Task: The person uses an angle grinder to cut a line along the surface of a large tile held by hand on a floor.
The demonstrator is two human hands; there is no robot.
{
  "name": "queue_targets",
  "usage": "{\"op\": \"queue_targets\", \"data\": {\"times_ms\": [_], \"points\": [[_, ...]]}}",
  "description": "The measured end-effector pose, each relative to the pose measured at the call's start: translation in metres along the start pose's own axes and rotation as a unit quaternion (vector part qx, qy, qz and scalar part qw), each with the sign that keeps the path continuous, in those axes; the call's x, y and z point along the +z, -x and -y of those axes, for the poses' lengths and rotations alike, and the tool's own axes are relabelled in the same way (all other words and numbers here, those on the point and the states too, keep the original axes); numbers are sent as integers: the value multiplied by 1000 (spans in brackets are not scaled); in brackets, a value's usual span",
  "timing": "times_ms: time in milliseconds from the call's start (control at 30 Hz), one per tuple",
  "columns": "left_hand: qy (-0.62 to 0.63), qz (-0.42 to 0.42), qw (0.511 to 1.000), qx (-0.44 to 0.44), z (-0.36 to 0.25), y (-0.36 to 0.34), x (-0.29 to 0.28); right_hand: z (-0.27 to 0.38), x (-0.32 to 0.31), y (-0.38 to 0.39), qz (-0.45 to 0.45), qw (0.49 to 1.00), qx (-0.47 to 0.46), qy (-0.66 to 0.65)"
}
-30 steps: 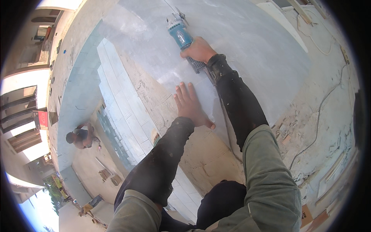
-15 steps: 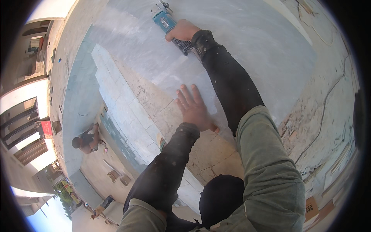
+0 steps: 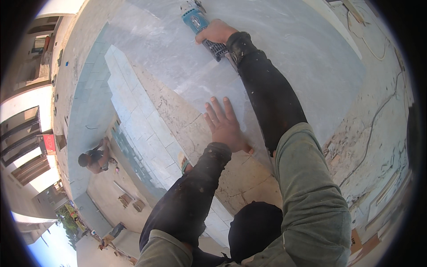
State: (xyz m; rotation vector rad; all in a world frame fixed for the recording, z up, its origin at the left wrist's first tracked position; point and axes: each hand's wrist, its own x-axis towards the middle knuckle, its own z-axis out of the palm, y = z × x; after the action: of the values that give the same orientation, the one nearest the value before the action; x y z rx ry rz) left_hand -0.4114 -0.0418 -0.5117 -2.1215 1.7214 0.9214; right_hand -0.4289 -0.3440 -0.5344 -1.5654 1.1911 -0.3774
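My right hand (image 3: 221,32) is wrapped around the body of a teal angle grinder (image 3: 195,19), with its black vented rear end pointing back toward my forearm. The grinder's head lies near the top edge of the view, over a large pale grey slab (image 3: 307,71); its disc is not clearly visible. Nearer to me, my left hand (image 3: 226,130) rests flat with fingers spread, pressing on the slab by its near edge. Long black sleeves cover both forearms. Whitish dust hazes the slab's surface around the grinder.
A strip of light blue-grey tiles (image 3: 142,118) runs along the floor at the left. Further left a co-worker (image 3: 94,160) crouches on the floor. A dark cable (image 3: 376,116) snakes across the rough ground at the right, and a cardboard box (image 3: 356,242) stands lower right.
My right hand and the grinder have shifted slightly to the right and away from me across the slab. My left hand has stayed almost in place, fingers still spread.
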Motion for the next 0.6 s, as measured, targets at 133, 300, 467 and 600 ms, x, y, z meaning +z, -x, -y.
{"op": "queue_targets", "data": {"times_ms": [133,300,467,600], "points": [[1,1,1000,-1,-1,2,-3,4,-2,6,-8,1000,-10,-11],[-11,7,1000,-6,-6,2,-6,4,-2,7,0,1000,-6,-23],[-24,17,999,-13,-8,1,-5,5,-4,4,2,1000,-5,-12],[-17,1,1000,-6,-3,-1,0,6,-2,3,-3,1000,-3,-18]]}}
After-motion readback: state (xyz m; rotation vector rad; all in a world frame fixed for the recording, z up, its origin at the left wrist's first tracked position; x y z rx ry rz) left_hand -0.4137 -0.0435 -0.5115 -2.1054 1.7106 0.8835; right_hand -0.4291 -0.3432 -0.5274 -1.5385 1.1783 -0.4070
